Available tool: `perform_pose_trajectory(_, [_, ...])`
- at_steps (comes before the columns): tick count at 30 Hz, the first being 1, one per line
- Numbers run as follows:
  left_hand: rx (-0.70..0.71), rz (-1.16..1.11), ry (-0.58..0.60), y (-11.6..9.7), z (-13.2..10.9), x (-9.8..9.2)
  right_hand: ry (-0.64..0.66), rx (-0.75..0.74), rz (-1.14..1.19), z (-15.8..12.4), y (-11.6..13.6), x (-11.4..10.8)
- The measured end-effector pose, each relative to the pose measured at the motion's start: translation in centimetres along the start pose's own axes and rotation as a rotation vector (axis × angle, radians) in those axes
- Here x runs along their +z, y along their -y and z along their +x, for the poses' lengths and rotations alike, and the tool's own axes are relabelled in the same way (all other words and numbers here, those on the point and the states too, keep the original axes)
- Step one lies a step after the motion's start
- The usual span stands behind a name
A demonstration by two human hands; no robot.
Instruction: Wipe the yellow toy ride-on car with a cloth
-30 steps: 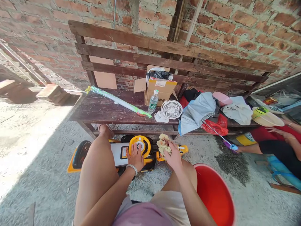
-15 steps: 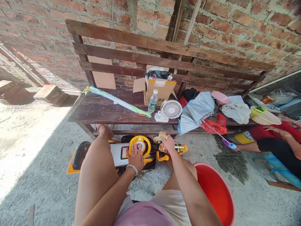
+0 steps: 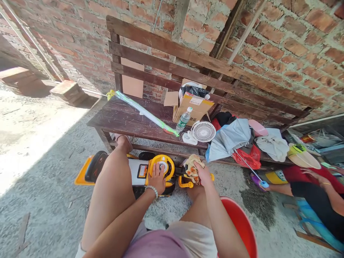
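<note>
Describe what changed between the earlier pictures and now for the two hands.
The right hand, gripping the crumpled yellowish patterned cloth, moved forward and down onto the front of the yellow plastic ride-on toy car. The left hand stayed on the round yellow steering wheel.

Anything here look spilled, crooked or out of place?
A dark wet patch stains the concrete beside the red tub, like a spill. On the bench, a half-open umbrella slumps over the edge, handle hanging off. The toy car, under the left hand and the cloth in the right hand, looks intact.
</note>
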State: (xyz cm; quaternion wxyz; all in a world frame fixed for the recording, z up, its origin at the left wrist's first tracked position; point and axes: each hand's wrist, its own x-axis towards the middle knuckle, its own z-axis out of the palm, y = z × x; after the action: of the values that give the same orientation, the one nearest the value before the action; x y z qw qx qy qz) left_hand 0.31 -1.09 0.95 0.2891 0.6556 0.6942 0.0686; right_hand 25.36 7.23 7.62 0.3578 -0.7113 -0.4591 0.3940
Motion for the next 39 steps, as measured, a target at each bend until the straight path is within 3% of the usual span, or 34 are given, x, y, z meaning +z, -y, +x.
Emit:
perform_pose_trajectory(2, [-0.002, 0.003, 0.002, -0.1, -0.1, -0.1, 0.035, 0.137, 0.254, -0.4, 0.7, -0.5])
perform_pose_trajectory(5, [-0.003, 0.006, 0.001, 0.0, -0.2, -0.2, -0.067, 0.084, 0.274, -0.1, 1.3, -1.8])
perform_pose_trajectory(7, [0.002, 0.012, -0.001, 0.0, -0.2, -0.2, -0.145, -0.007, 0.124, 0.3, 1.2, -2.7])
perform_pose_trajectory(9, [0.006, 0.021, -0.004, 0.1, -0.1, -0.1, -0.118, -0.067, -0.067, 0.5, 0.4, -3.2])
perform_pose_trajectory(14, [0.013, 0.038, -0.023, 0.5, 0.1, 0.3, 0.256, -0.102, -0.535, -0.1, -2.8, -2.1])
perform_pose_trajectory(17, [0.012, 0.044, -0.015, 0.8, 0.2, 0.5, 0.341, -0.053, -0.713, 0.0, -3.8, -1.6])
perform_pose_trajectory(22, [0.028, 0.062, -0.031, 0.8, 0.3, 0.6, 0.39, -0.048, -0.925, 1.2, -2.4, -1.2])
perform_pose_trajectory(28, [0.016, 0.081, -0.024, 0.7, 0.3, 0.3, 0.423, -0.15, -1.167, 1.3, -0.4, 0.0])
perform_pose_trajectory(31, [0.017, 0.093, -0.016, 0.7, 0.2, 0.1, 0.384, -0.123, -1.165, 1.1, -2.0, -2.4])
perform_pose_trajectory(36, [0.016, 0.107, -0.014, 0.7, 0.2, 0.4, 0.174, 0.02, -1.236, 0.6, -6.7, -8.6])
perform_pose_trajectory(39, [0.004, 0.106, -0.032, 0.7, 0.4, 0.7, 0.155, -0.012, -1.212, 0.3, -7.4, -9.1])
